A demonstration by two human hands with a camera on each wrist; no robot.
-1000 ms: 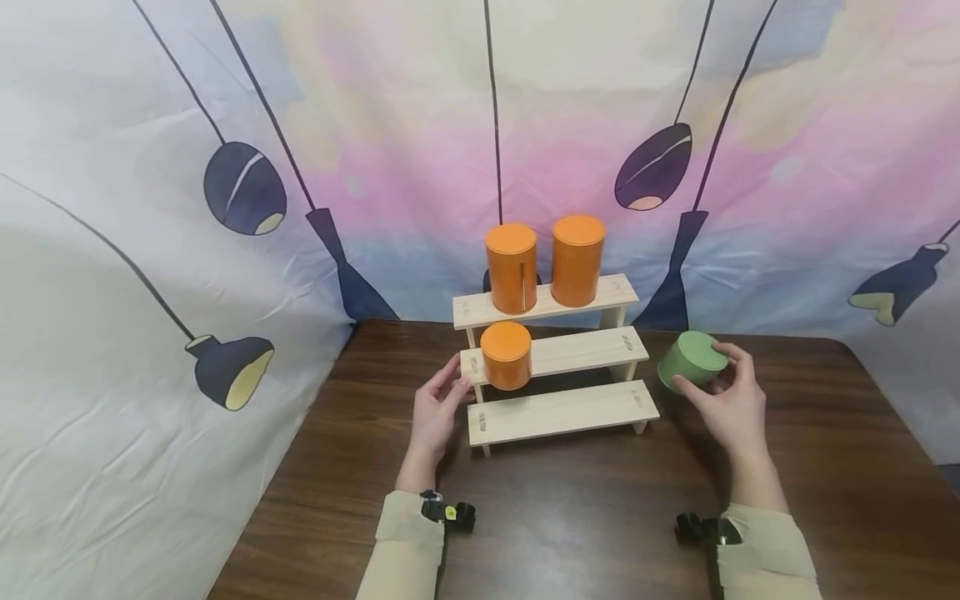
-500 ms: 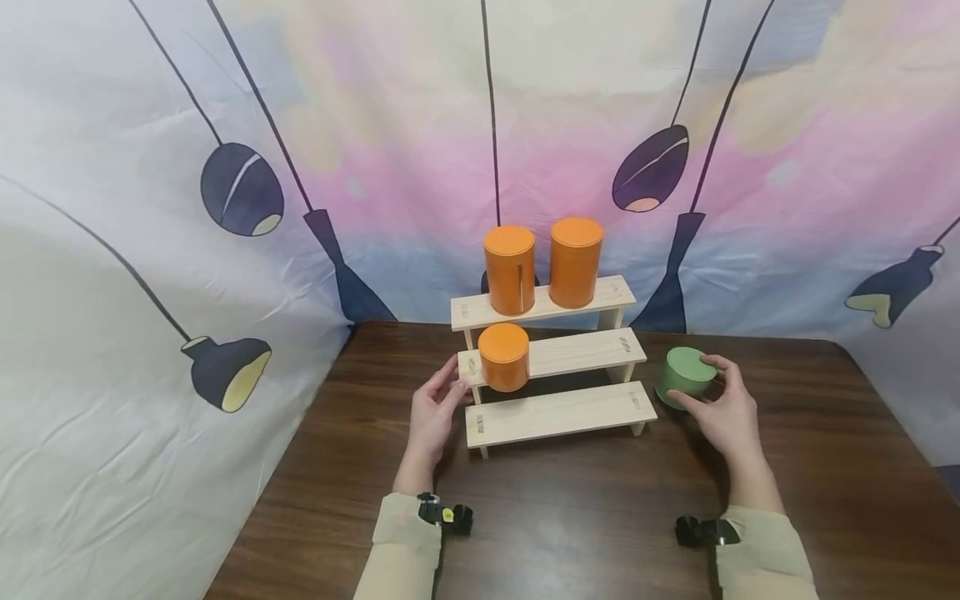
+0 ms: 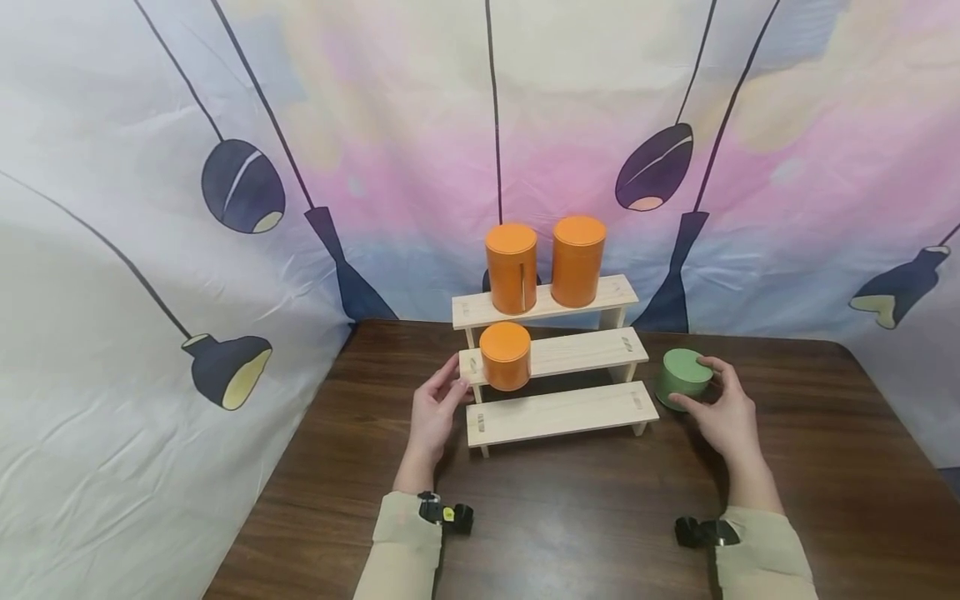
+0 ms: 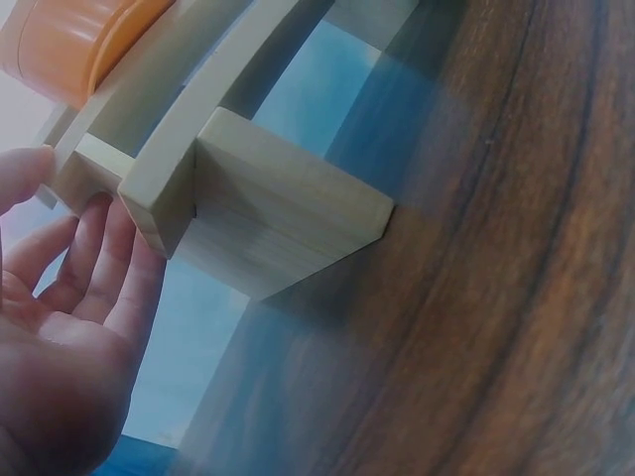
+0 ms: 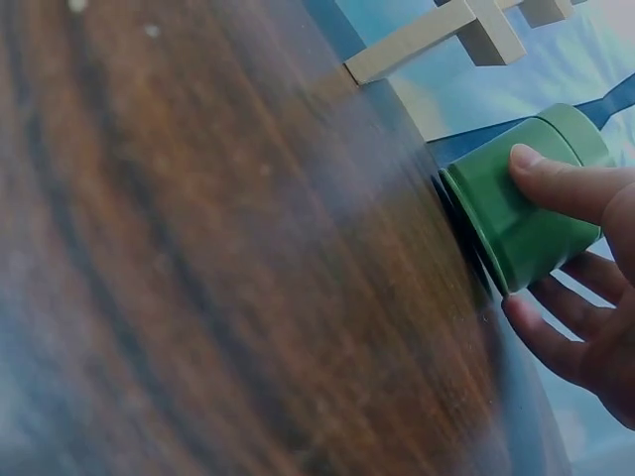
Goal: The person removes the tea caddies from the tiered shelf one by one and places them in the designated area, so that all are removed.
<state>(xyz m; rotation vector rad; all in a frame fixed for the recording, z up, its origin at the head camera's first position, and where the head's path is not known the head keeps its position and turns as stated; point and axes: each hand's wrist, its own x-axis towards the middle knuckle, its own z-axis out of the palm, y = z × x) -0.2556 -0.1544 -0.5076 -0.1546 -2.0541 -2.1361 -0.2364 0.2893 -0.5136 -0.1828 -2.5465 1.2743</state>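
A three-step wooden display shelf (image 3: 561,410) stands on the table. My left hand (image 3: 433,410) grips the left end of its middle step, thumb at the front edge and fingers behind, as the left wrist view shows of the step end (image 4: 94,169). On that step sits a short orange tin (image 3: 506,358). Two tall orange tins, one on the left (image 3: 512,271) and one on the right (image 3: 578,262), stand on the top step. Right of the shelf, my right hand (image 3: 727,408) holds a short green tin (image 3: 684,379) between thumb and fingers, its base at the tabletop (image 5: 298,297).
The bottom step (image 3: 562,414) is bare wood. Behind the brown table (image 3: 570,517) hangs a cloth backdrop (image 3: 420,125) printed with dark lamps, close to the table's far edge. A dark wrist camera (image 3: 459,518) sticks out inward from the left sleeve.
My right hand has lowered the green tin beside the shelf, bringing it slightly left and upright. My left hand keeps its grip on the shelf; the orange tins stay where they were.
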